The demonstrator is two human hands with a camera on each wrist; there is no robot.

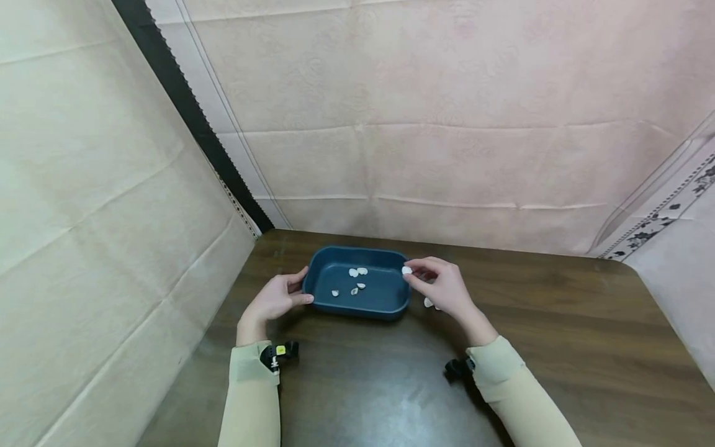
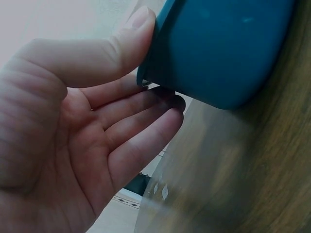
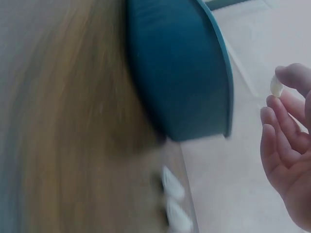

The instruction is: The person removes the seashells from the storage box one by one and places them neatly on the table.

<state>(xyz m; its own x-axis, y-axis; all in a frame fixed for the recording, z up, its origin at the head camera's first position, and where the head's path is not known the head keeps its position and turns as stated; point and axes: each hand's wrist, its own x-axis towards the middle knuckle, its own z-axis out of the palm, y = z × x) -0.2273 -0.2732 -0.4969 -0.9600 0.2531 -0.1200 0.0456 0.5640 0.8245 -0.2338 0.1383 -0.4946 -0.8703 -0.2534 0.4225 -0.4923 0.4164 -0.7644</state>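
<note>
A dark blue rectangular tray (image 1: 360, 310) stands on the table with several small white shells (image 1: 354, 272) lying on its bottom. My left hand (image 1: 277, 297) holds the tray's left end, thumb at the near corner and fingers toward the far one. In the left wrist view, the thumb (image 2: 138, 29) lies along the rim. Over the right rim, my right hand (image 1: 444, 286) pinches one small white shell (image 1: 406, 270) between thumb and fingertips. The right wrist view shows that pale shell (image 3: 276, 86) above rim height, beside the tray wall (image 3: 189, 82).
More white shells (image 1: 428, 302) lie on the brown wooden table (image 1: 558, 323) right of the tray, partly under my right hand. Pale cloth hangs behind the table (image 1: 436, 155) and along its left side (image 1: 112, 248).
</note>
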